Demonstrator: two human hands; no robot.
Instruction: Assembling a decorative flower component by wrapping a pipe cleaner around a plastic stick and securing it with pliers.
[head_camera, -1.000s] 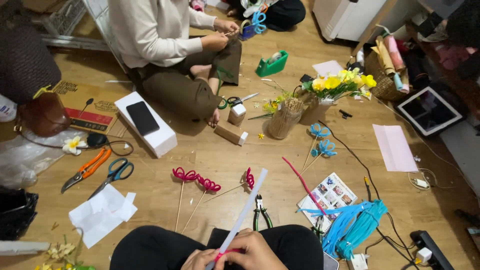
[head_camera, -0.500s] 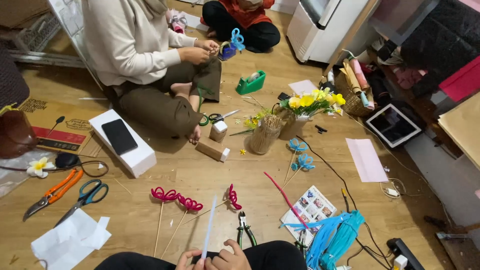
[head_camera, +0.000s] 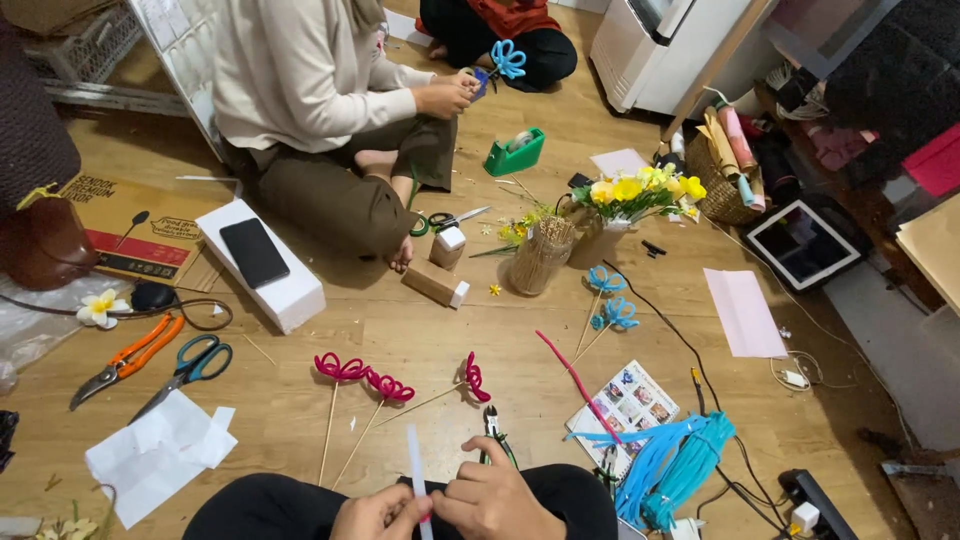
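Observation:
My left hand (head_camera: 372, 516) and my right hand (head_camera: 495, 496) meet over my lap at the bottom edge, both pinching a thin white stick (head_camera: 416, 472) that points up and away from me. Three red pipe-cleaner flowers on wooden sticks (head_camera: 385, 386) lie on the wooden floor just ahead. Small black pliers (head_camera: 494, 428) lie by my right hand. A bundle of light blue pipe cleaners (head_camera: 672, 464) rests to the right beside a single pink one (head_camera: 575, 375).
A seated person (head_camera: 320, 110) faces me, hands on a blue pipe-cleaner flower (head_camera: 506, 60). Orange shears (head_camera: 125, 360), blue scissors (head_camera: 190, 365), white paper (head_camera: 160, 455), a white box with a phone (head_camera: 258, 255), a stick jar (head_camera: 540, 255), yellow flowers (head_camera: 630, 190), a tablet (head_camera: 805, 243).
The view tilted downward and nearer to the floor. My hands stay together on the white stick, which now stands more upright. The seated person keeps working on the blue flower.

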